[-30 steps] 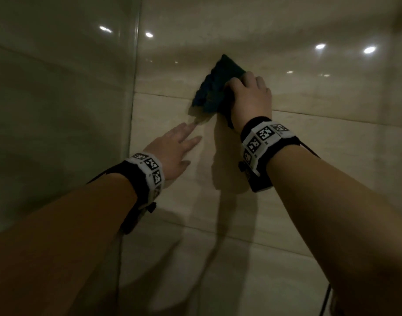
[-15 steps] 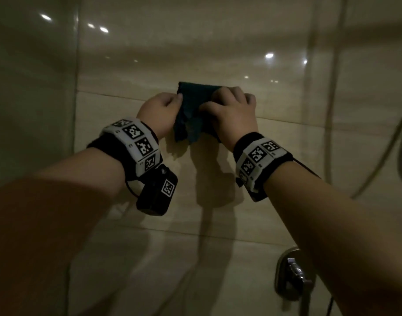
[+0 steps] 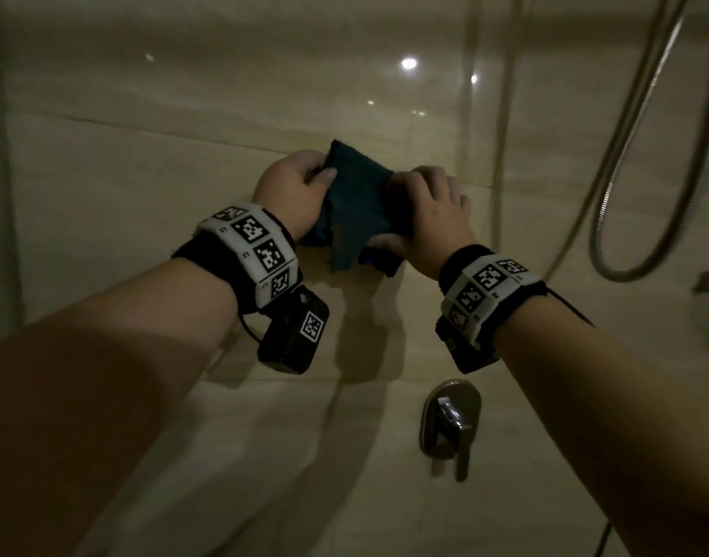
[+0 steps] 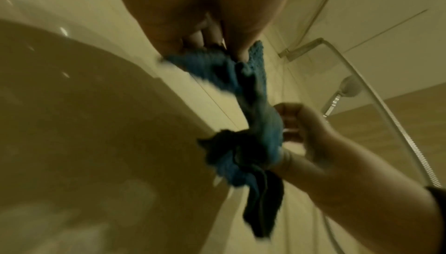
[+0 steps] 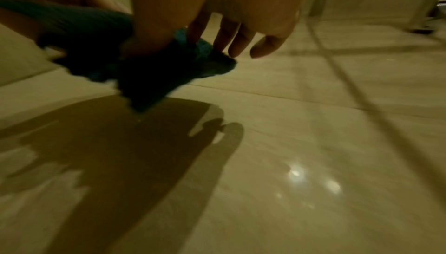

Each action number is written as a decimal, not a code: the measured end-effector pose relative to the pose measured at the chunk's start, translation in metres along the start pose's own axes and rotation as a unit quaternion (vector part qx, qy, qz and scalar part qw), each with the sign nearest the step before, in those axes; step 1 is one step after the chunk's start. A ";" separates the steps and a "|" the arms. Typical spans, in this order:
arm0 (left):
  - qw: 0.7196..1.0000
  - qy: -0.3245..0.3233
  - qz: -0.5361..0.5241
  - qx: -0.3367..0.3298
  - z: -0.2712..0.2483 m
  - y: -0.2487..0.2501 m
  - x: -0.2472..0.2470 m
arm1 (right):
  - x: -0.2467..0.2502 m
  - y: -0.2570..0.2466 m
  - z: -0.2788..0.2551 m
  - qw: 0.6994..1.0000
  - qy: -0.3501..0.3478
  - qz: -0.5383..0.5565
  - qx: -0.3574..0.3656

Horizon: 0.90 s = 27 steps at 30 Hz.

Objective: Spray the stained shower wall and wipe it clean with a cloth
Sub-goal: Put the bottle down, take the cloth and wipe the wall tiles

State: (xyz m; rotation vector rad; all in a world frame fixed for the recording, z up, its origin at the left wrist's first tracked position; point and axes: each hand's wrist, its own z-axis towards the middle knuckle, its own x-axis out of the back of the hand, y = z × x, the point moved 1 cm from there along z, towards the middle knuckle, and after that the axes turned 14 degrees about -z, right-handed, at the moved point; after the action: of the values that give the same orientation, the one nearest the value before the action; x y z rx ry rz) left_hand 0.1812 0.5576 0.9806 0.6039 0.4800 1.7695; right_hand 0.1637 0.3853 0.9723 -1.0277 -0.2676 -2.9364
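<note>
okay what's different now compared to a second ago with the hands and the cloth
The left hand left the wall tile, moved right and took hold of the dark teal cloth. The right hand stopped pressing the cloth to the wall and now pinches its other side; the cloth hangs between both hands. The right hand's grip never let go.

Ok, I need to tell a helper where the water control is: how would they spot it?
On the glossy beige tiled wall, look below the two hands. The oval chrome mixer plate with a lever handle sits there, the only metal fitting mounted flat on the tiles.
</note>
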 end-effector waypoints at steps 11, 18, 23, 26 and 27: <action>0.985 -0.128 -0.115 0.011 -0.045 0.027 -0.101 | 0.023 0.093 -0.097 0.924 -0.176 0.245 -0.234; 0.967 -0.185 -0.172 0.017 -0.086 0.075 -0.184 | 0.048 0.184 -0.156 0.878 -0.174 0.308 -0.322; 0.954 -0.212 -0.207 0.058 -0.125 0.110 -0.253 | 0.079 0.251 -0.204 0.869 -0.187 0.301 -0.345; 0.948 -0.228 -0.209 0.074 -0.148 0.123 -0.292 | 0.096 0.288 -0.233 0.857 -0.186 0.307 -0.370; 0.946 -0.234 -0.210 0.081 -0.156 0.125 -0.305 | 0.101 0.299 -0.243 0.851 -0.187 0.313 -0.377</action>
State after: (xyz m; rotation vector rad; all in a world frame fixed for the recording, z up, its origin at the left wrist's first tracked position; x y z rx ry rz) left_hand 0.0572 0.2279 0.8868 0.9338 0.3873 1.1396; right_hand -0.0427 0.0535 0.8944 -1.3883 1.0930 -2.1922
